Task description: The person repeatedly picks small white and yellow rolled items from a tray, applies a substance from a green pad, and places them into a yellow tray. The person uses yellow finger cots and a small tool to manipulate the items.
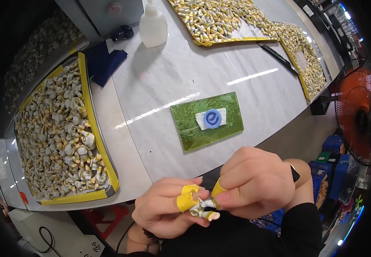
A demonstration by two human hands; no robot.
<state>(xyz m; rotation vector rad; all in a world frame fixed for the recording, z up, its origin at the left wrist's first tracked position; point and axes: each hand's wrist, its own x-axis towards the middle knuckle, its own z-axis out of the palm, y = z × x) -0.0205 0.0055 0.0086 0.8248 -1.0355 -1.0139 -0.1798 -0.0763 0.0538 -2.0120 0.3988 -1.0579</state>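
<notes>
In front of my body, my left hand (pixel 166 207) is closed around a small white, grey and yellow figurine (pixel 200 210) with a pale tip pointing down and right. Yellow tape wraps one finger of that hand. My right hand (pixel 258 182) is closed too, its thumb and forefinger pinched at the figurine's upper end. Whether it grips the figurine itself or a separate small white piece is hidden by the fingers. Yellow tape also covers a right fingertip. Beyond the hands lies a green glass slab (pixel 209 139), bearing a white pad under a round blue piece (pixel 212 118).
A yellow-edged tray (pixel 89 111) of figurines stands at the left. Two more trays (pixel 202 43) (pixel 307 92) of small pieces sit at the far right. A clear pump bottle (pixel 153 30), a dark blue cloth (pixel 108 68), and a black cutter-like tool (pixel 280 58) rest on the table; an orange fan (pixel 357 113) stands right.
</notes>
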